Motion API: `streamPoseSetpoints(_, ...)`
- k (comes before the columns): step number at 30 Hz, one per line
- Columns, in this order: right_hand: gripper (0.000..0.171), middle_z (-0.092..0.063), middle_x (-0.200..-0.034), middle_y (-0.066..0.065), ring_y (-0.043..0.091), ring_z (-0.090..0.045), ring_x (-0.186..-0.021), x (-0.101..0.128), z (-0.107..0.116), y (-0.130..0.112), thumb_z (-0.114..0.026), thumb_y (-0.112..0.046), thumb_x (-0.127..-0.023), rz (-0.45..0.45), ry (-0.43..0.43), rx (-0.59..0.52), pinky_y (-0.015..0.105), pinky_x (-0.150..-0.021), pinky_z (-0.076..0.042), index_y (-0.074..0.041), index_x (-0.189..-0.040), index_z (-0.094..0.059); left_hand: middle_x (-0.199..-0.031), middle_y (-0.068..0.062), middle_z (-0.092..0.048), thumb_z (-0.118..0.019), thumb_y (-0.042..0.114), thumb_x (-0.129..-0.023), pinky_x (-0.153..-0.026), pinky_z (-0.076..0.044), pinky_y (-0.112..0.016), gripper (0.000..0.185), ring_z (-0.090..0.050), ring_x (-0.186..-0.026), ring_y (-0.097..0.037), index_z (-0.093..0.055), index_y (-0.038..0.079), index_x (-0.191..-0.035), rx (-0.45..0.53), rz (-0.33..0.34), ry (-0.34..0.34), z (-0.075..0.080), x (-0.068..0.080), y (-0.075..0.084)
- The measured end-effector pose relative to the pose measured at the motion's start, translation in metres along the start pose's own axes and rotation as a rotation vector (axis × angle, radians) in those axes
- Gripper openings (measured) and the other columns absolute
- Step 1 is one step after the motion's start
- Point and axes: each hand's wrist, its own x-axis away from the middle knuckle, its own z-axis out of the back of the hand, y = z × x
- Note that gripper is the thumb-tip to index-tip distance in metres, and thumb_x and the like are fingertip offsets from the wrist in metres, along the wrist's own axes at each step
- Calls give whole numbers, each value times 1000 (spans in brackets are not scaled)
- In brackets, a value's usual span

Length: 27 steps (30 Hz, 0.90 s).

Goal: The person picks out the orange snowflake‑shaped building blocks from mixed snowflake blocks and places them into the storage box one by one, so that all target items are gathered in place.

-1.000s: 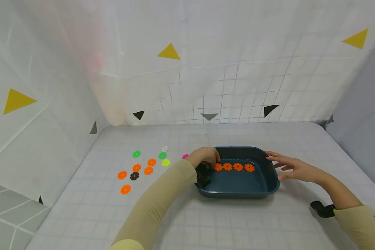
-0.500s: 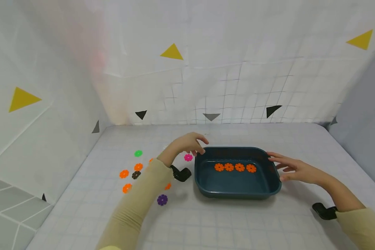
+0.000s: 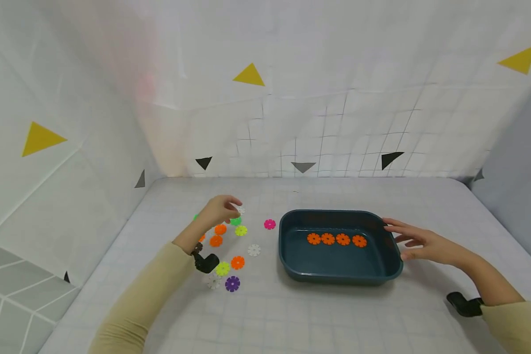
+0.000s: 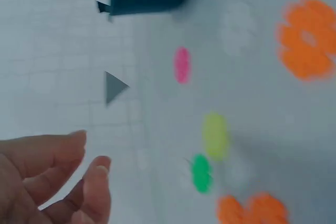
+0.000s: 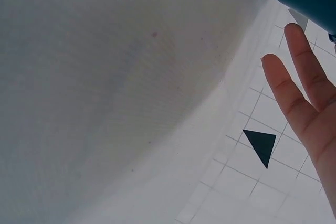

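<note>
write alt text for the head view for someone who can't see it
A left hand hovers over scattered coloured discs on a gridded table, while the right hand touches a dark blue tray holding four orange discs in a row.

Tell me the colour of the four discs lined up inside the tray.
Orange discs, clearest in the head view.

The left wrist view is blurred, its orange discs (image 4: 307, 38) cut by the frame edges. The left hand (image 3: 219, 209) hides a green disc (image 3: 196, 217)
</note>
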Motion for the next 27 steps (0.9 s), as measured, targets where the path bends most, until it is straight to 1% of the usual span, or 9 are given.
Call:
streamPoseSetpoints(1,62,-18,-138,-36,-5,-45,-105,0,0,0,-60,-7,-85,-6,1,5,36,-77,-46,-3,-140,-32,-102,-14,-62,-60,12,-87,-76,-50,-39,34,-60,-80,-31,-56,3,-119,-12,5,4,1,1,-8)
streamPoseSetpoints(4,62,-18,-138,-36,-2,-46,-106,-1,0,1,-60,-8,-85,-11,0,7,39,-76,-45,-4,-140,-32,-102,-14,-60,-60,11,-87,-72,-50,-34,35,-59,-81,-29,-55,2,-120,-39,14,31,3,5,-27)
streamPoseSetpoints(7,62,-18,-138,-36,-1,-46,-106,-2,1,1,-60,-8,-85,-13,0,10,39,-76,-45,-4,-140,-32,-103,-14,-59,-62,11,-86,-69,-49,-31,35,-58,-81,-28,-56,2,-120,-33,30,66,5,7,-40)
streamPoseSetpoints(10,62,-17,-138,-36,-5,-45,-105,-1,1,3,-60,-7,-85,-9,-3,17,36,-76,-46,-3,-140,-32,-106,-15,-58,-62,10,-86,-69,-50,-32,37,-58,-79,-26,-54,2,-122,-24,57,72,5,8,-50)
streamPoseSetpoints(13,62,-17,-139,-36,-7,-44,-105,-1,1,3,-60,-7,-85,-2,-6,22,34,-77,-46,-2,-140,-32,-110,-16,-58,-63,11,-86,-69,-49,-32,39,-57,-78,-24,-54,3,-122,-44,92,61,3,7,-59)
streamPoseSetpoints(15,62,-17,-139,-36,-8,-44,-105,0,1,2,-60,-7,-85,-5,-6,21,35,-77,-46,-3,-140,-32,-113,-16,-57,-63,11,-85,-71,-49,-33,39,-57,-83,-24,-54,5,-123,-72,117,49,2,6,-64)
streamPoseSetpoints(19,63,-17,-138,-37,-8,-43,-105,-1,1,-1,-61,-7,-85,0,-12,-2,43,-76,-44,-3,-140,-32,-117,-17,-55,-64,11,-84,-77,-49,-35,40,-55,-92,-26,-56,5,-122,-116,158,32,-2,3,-72)
streamPoseSetpoints(22,63,-16,-138,-37,-8,-43,-105,-1,1,-3,-61,-7,-85,10,-16,-11,47,-75,-43,-3,-141,-31,-115,-17,-55,-66,12,-82,-79,-48,-35,39,-54,-93,-27,-57,4,-119,-136,164,30,-5,0,-78)
streamPoseSetpoints(27,64,-16,-138,-37,-7,-43,-105,-1,1,0,-60,-8,-85,-9,-12,2,46,-76,-43,-4,-141,-30,-112,-17,-56,-67,14,-82,-82,-46,-38,36,-52,-96,-27,-59,3,-115,-150,162,32,-8,-5,-85)
